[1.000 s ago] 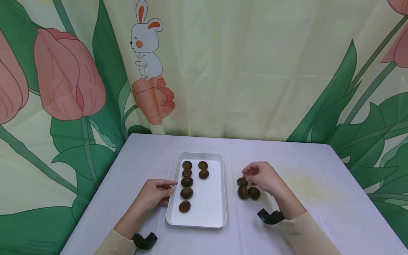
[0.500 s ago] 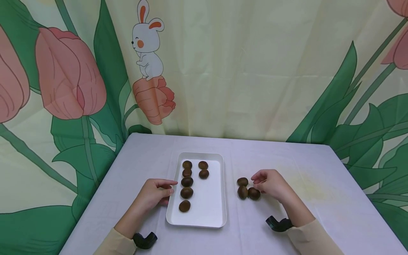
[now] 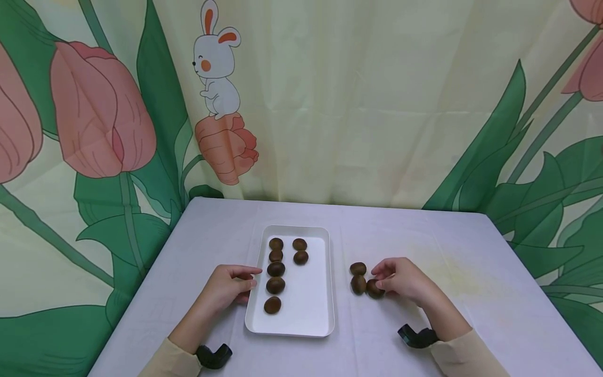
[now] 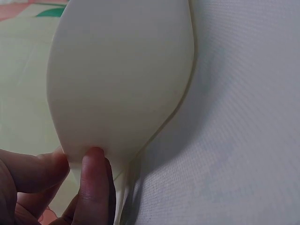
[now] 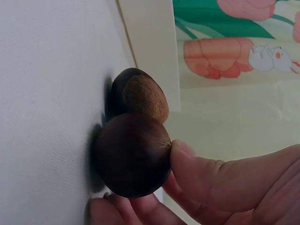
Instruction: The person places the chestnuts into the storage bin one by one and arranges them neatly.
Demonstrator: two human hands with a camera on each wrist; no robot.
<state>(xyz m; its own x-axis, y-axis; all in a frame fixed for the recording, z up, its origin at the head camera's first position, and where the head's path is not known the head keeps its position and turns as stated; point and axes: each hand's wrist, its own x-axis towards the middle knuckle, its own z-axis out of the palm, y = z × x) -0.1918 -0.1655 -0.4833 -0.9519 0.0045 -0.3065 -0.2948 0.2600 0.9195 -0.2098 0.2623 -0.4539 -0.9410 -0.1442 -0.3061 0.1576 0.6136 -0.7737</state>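
Note:
My left hand (image 3: 231, 285) pinches the left edge of a white tray (image 3: 313, 309). In the left wrist view a fingertip (image 4: 93, 159) lies against the tray's outer wall (image 4: 122, 84) and another finger reaches its rim. To the tray's right, my right hand (image 3: 405, 280) pinches a dark brown chestnut (image 5: 133, 154) that sits low at the tablecloth. Two more chestnuts lie by it: one (image 3: 358, 285) beside the pinched one, one (image 3: 358, 268) just behind. Inside the tray stand a left column of several chestnuts (image 3: 275, 285) and a right column of two (image 3: 300, 257).
A white cloth (image 3: 226, 230) covers the table. Behind the table's far edge hangs a curtain (image 3: 330, 104) printed with tulips, a rabbit and a carrot. Each wrist wears a black camera mount, such as the right one (image 3: 416, 336).
My right hand has moved right and nearer to me, from the rear chestnut to the right one of the group, and now grips it. The left hand and the tray have stayed put.

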